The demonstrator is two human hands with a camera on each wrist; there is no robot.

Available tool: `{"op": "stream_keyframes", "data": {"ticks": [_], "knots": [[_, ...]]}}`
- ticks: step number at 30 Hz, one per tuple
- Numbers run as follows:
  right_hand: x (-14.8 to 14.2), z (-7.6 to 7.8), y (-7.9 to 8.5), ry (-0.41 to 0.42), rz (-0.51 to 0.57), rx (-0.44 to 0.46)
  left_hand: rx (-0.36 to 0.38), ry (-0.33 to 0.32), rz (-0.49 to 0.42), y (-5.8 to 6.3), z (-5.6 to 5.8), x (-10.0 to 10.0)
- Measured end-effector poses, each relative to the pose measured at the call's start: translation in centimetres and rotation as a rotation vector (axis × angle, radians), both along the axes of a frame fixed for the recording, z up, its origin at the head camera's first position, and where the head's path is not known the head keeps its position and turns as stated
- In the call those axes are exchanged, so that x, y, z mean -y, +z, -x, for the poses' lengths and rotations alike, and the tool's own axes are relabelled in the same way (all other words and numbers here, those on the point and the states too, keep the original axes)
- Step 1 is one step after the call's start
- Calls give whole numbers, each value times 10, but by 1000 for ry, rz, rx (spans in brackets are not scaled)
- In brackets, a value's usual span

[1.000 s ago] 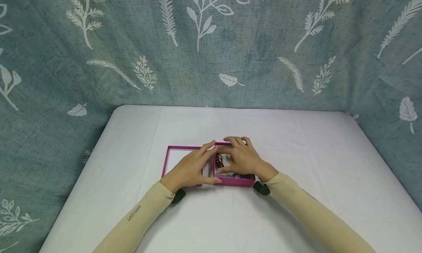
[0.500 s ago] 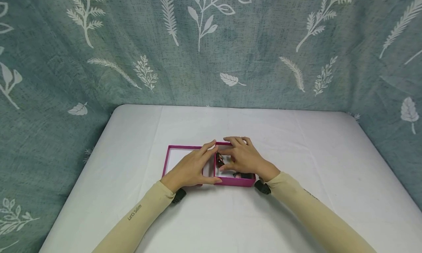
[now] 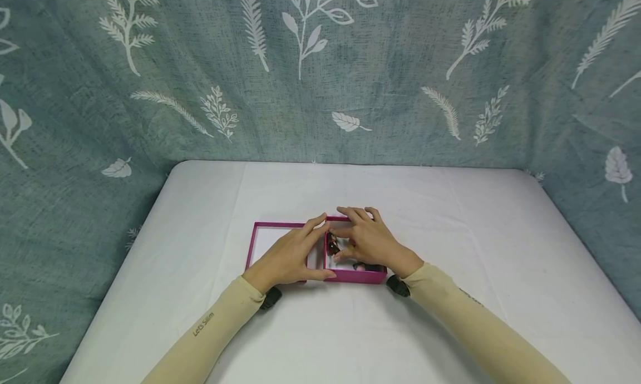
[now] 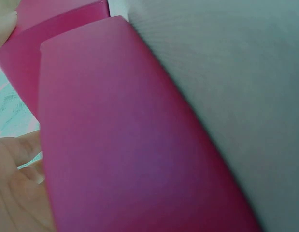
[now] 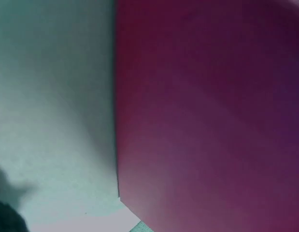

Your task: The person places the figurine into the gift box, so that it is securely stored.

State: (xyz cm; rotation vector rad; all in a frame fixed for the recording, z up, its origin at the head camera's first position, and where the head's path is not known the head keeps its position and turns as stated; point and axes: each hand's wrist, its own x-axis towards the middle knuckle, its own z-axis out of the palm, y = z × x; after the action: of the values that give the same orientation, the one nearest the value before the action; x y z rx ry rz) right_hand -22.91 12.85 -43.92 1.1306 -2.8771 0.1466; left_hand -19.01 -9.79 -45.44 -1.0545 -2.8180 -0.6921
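My left hand (image 3: pixel 287 256) holds the left side of a magenta box (image 3: pixel 353 276), thumb against its front wall and fingertips by its far left corner. The right hand (image 3: pixel 368 239) reaches into this box from above. Its thumb and index fingertips lie at either end of a small shiny dark-brown item (image 3: pixel 333 245); whether they pinch it is not clear. Its other fingers stretch over the far rim. Another dark item (image 3: pixel 373 267) lies along the box's front inside. Under my left hand and forearm, a second shallow magenta tray or lid (image 3: pixel 277 224) lies beside the box, partly covered.
Both containers stand on a white cloth-covered table (image 3: pixel 425 206). Behind it hangs a blue-green curtain (image 3: pixel 400 94) with white leaf prints. A close magenta wall (image 4: pixel 115 125) fills much of the left wrist view, and another magenta wall (image 5: pixel 202 116) fills the right wrist view.
The right thumb has drawn slightly inward, closer to the dark-brown item. My left hand and both containers have stayed in place; the head view shifts a little.
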Motion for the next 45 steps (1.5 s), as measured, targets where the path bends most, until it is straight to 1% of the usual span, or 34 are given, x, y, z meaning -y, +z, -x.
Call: {"op": "stream_keyframes", "data": {"ticks": [6, 18, 21, 23, 27, 31, 39, 45], "knots": [[-2, 0, -1, -10, 15, 17, -13, -6, 0, 1, -1, -1], [-4, -3, 2, -8, 19, -9, -21, -10, 2, -2, 0, -2], [-4, -3, 3, -6, 25, 1, -17, -8, 9, -2, 0, -2], [-5, -3, 2, 2, 51, 8, -16, -7, 12, -2, 0, -2], [-11, -5, 1, 20, 143, 13, -14, -8, 11, -2, 0, -2], [-18, -7, -1, 18, 212, 23, -9, -10, 16, -2, 1, -3], [-23, -9, -3, 45, 258, 25, -16, -11, 13, -3, 2, -2], [-28, -11, 5, 83, 271, 12, -21, -2, 3, -2, 1, 0]]}}
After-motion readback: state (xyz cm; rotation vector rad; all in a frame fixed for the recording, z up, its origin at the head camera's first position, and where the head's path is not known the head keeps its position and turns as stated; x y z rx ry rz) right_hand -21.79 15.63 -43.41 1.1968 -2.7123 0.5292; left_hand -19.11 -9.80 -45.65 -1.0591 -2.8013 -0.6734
